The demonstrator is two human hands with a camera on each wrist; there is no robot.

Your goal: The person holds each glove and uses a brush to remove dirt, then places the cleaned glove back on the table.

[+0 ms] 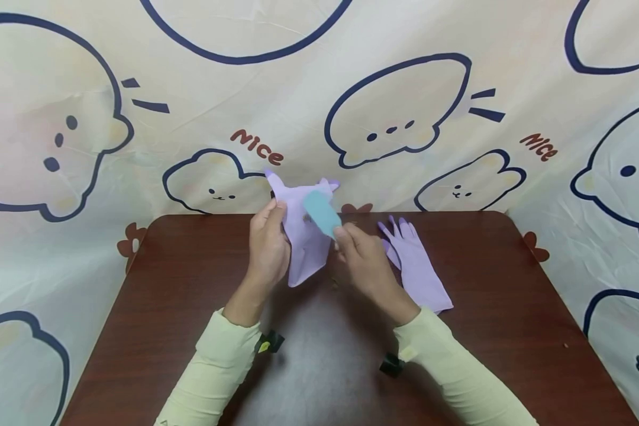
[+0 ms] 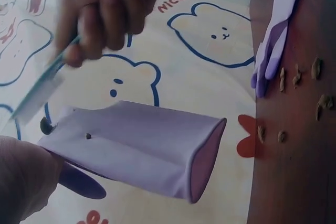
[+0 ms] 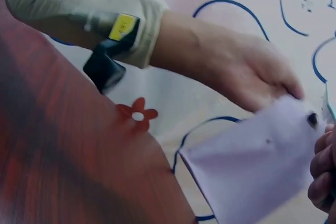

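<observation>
My left hand [image 1: 268,245] grips a light purple rubber glove [image 1: 307,251] by its side, thumb on the near face. The glove is held up over the far part of the table, finger ends at the top and open cuff hanging down. A dark clump [image 2: 46,126] and a smaller brown bit [image 2: 88,136] cling to it in the left wrist view. My right hand [image 1: 370,260] curls round the handle of a light blue brush [image 1: 322,213], whose pale bristle side [image 2: 39,98] faces the glove. In the head view the brush overlaps the glove's upper part.
A second purple glove [image 1: 423,275] lies on the brown table [image 1: 191,284], right of my right hand. Several small brown clumps [image 2: 316,69] are scattered on the tabletop. A cloth with cartoon drawings [image 1: 298,106] hangs behind the table's far edge.
</observation>
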